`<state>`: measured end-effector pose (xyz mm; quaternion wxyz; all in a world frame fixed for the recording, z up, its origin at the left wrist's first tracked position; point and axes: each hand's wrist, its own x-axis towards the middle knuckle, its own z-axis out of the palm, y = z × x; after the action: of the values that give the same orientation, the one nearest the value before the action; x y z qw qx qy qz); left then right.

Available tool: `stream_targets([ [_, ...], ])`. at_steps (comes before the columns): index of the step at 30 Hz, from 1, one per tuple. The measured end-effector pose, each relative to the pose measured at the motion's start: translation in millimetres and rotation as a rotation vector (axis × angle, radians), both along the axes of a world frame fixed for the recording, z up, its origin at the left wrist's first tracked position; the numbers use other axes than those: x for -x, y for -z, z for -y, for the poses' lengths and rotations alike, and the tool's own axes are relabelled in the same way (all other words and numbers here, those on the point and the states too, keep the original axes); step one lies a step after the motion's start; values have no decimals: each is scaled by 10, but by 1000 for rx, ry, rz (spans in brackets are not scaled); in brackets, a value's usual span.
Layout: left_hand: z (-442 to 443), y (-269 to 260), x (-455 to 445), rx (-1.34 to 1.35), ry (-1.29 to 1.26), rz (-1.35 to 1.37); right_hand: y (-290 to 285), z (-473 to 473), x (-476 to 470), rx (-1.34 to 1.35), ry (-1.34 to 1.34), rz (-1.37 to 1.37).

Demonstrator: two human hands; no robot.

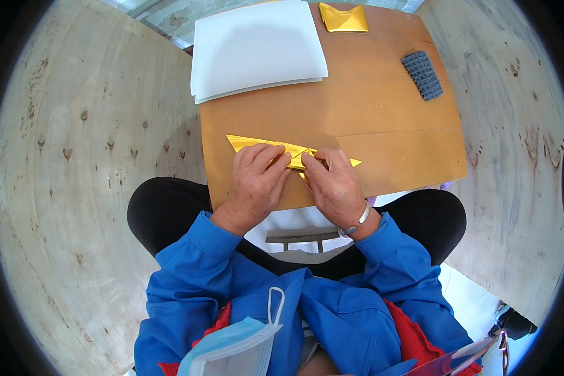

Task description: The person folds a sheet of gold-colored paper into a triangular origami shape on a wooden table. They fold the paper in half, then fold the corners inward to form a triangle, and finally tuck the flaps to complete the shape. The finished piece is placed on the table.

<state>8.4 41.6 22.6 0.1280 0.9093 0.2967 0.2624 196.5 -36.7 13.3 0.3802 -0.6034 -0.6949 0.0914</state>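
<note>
A shiny gold sheet of foil paper [253, 142], folded with pointed ends, lies near the front edge of the brown cardboard-like tabletop [380, 113]. My left hand [258, 181] rests on its left part, fingertips pressing the paper. My right hand [333, 181] pinches the right part between thumb and fingers, with a pointed end showing beyond it and a small flap hanging below. The fingertips of both hands are close together at the middle. How the folds lie under the fingers is hidden.
A stack of white sheets [258, 51] lies at the back left. A folded gold paper piece [344, 19] sits at the back edge. A dark grey textured pad [423, 75] lies at the right. Wooden panels [98, 141] flank both sides. A blue face mask [235, 343] hangs below.
</note>
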Motion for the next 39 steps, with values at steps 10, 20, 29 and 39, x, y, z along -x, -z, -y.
stream_targets([
  [10,-11,-2,0,17,6,-4,-7,1,10,24,5,9],
  [20,-20,36,-12,2,27,45,2,16,29,17,20,16],
  [29,-12,37,-16,10,20,36,11,14,26,-5,18,33],
  [39,9,31,-18,36,-2,20,11,20,19,19,9,29],
])
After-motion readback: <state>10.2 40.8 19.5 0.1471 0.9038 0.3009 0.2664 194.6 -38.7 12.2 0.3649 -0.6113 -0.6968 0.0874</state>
